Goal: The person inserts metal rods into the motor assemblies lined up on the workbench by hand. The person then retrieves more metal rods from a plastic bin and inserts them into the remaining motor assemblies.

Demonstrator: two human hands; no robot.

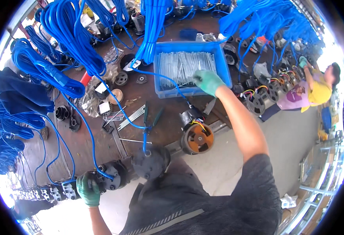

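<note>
Head view: right hand (208, 81), green glove, reaches into the blue tray (226, 66), fingers curled over the metal rods (181, 66); whether it grips one is unclear. Left hand (88, 189) clasps a black motor housing (111, 175) at the bench edge.

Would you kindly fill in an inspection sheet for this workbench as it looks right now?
Surface: brown workbench, crowded.
Job's things: blue tray of metal rods; black motor housing at the bench edge.
Clutter: loose rods, pliers, a motor with orange core, small round parts.
Grippers: right hand, green-gloved, reaches into the tray; left hand, green-gloved, grips the housing.
Cables: blue cable bundles hang overhead; one runs down to the housing.
Surroundings: a person in yellow works at the far right; pale floor.
</note>
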